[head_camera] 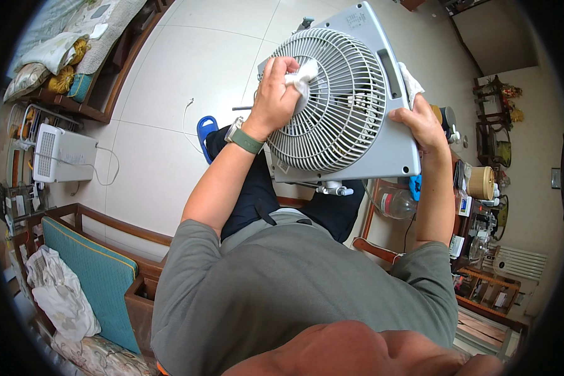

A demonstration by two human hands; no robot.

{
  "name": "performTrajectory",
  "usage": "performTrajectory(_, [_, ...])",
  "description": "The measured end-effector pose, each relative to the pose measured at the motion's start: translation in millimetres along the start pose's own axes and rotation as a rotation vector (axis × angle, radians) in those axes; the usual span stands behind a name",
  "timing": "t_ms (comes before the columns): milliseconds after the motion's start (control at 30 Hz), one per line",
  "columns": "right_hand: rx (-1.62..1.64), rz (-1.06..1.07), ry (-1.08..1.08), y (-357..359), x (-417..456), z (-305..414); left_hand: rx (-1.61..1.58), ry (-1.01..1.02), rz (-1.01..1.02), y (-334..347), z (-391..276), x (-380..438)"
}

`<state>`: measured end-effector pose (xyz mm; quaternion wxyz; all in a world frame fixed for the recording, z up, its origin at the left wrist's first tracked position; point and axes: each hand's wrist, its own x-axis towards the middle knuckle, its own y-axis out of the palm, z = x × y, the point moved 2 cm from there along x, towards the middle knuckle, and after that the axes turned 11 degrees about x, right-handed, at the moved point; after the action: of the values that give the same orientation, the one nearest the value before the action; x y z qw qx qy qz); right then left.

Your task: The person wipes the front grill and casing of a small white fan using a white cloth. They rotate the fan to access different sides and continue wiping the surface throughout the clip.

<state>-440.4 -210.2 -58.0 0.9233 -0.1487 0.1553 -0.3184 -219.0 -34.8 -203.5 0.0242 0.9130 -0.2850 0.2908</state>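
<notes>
A grey box-shaped electric fan with a round wire grille lies tilted over my lap. My left hand presses a crumpled white tissue or cloth against the middle of the grille; a watch with a green strap is on that wrist. At the fan's right edge my right hand grips the frame, thumb on the grey face beside the slotted handle. A second white cloth or tissue shows between those fingers and the fan's side. The fan's near edge carries a small pivot fitting.
A wooden bench with a teal cushion stands at lower left, a white heater-like appliance at left. A white cable lies on the tiled floor near a blue slipper. Right of my lap are a large plastic bottle and a woven canister.
</notes>
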Motion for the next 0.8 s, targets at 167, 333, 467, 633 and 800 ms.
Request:
performTrajectory(167, [-0.012, 0.006, 0.041, 1, -2, 4, 0.168, 0.07, 0.025, 3, -2, -2])
performTrajectory(333, [0.024, 0.009, 0.033, 3, -2, 4, 0.104, 0.177, 0.111, 6, -10, -5])
performTrajectory(467, [-0.012, 0.004, 0.02, 1, -1, 3, 0.069, 0.141, 0.162, 6, -15, -3])
performTrajectory(633, [-0.022, 0.008, 0.014, 5, -4, 9, 0.097, 0.127, 0.123, 12, -19, -7])
performTrajectory(800, [-0.09, -0.032, 0.016, 2, -3, 3, 0.36, 0.183, 0.173, 6, -38, -5])
